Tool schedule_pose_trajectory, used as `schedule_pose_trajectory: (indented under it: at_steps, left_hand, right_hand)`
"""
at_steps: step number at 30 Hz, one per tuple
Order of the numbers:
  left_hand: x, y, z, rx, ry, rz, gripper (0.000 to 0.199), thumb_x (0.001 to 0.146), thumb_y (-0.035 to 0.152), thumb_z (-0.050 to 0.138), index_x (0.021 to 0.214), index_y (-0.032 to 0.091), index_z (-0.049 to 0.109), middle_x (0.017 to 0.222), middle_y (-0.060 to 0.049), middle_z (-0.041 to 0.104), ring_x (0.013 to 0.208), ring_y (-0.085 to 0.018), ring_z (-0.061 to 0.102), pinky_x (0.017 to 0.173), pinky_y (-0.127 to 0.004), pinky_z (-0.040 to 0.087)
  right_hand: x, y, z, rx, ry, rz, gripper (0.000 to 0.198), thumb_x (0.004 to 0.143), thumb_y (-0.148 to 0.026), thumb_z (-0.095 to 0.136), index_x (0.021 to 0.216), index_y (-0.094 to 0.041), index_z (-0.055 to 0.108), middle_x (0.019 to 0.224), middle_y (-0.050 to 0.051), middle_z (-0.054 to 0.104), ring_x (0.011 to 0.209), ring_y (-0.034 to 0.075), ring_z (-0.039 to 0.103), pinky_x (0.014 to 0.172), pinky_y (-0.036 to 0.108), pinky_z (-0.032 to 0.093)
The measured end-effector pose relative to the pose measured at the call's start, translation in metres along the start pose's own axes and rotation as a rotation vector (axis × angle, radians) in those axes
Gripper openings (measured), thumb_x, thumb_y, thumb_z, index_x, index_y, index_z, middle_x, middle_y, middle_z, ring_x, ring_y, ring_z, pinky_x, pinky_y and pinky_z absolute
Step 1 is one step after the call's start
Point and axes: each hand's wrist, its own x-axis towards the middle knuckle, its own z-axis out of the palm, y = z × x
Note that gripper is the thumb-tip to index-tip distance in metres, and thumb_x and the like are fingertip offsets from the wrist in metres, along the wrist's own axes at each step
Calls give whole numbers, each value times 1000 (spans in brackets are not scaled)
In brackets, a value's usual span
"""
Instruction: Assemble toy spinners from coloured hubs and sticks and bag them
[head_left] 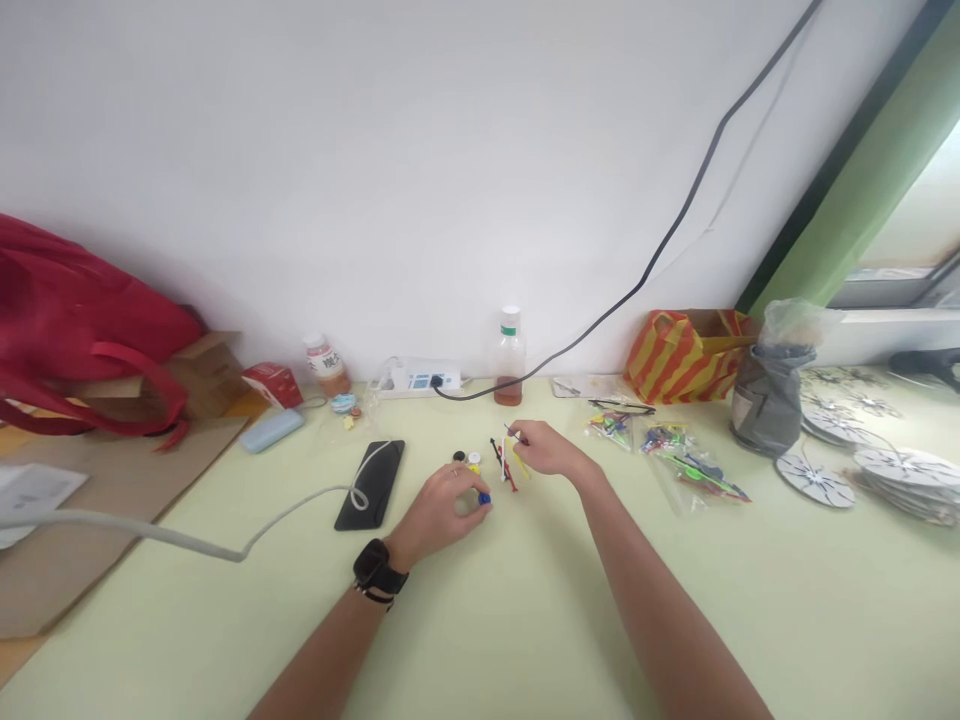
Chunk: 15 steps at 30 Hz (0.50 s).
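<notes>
My left hand (442, 505), with a black watch on its wrist, pinches a small blue round plastic piece (484, 498) between thumb and fingertips. Just beyond its fingers lie a black round piece (459, 456) and a white round piece (474, 457), with a bit of yellow partly hidden. To the right, my right hand (541, 447) is closed on a thin dark stick (510, 430) whose tip pokes out to the left. Between the two hands rest several thin plastic sticks: a black and red one (507, 470), a white one (502, 460) and a yellow one (520, 464).
A black phone (371, 485) with a white cable lies left of my hands. Behind stand a bottle (509, 360) and a power strip (424, 378). On the right are bags of coloured plastic parts (701, 470), a striped bag (682, 355) and patterned white discs (814, 480).
</notes>
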Motion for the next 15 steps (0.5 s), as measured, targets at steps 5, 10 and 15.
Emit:
schedule_pose_trajectory:
  at_steps: [5, 10, 15]
  left_hand:
    - [-1, -14, -9, 113, -101, 53, 8, 89, 24, 69, 91, 28, 76, 96, -2, 77, 104, -26, 63, 95, -43, 52]
    - [-3, -23, -15, 225, -43, 7, 35, 89, 31, 69, 123, 28, 69, 139, -7, 63, 130, -29, 53, 112, -50, 44]
    - [-8, -29, -5, 299, -91, -87, 62, 101, 45, 54, 158, 30, 35, 169, -4, 25, 155, -31, 23, 125, -51, 29]
  right_hand:
    - [-2, 11, 0, -79, -33, 39, 27, 87, -18, 61, 113, -14, 70, 94, 8, 72, 81, 19, 64, 68, 25, 43]
    - [-1, 17, 2, -161, 14, 75, 30, 89, -18, 58, 118, -17, 67, 109, 9, 70, 95, 19, 64, 76, 25, 43]
    - [-2, 38, -7, -231, -18, 113, 26, 72, -6, 67, 95, -17, 71, 102, 8, 70, 91, 19, 63, 70, 24, 40]
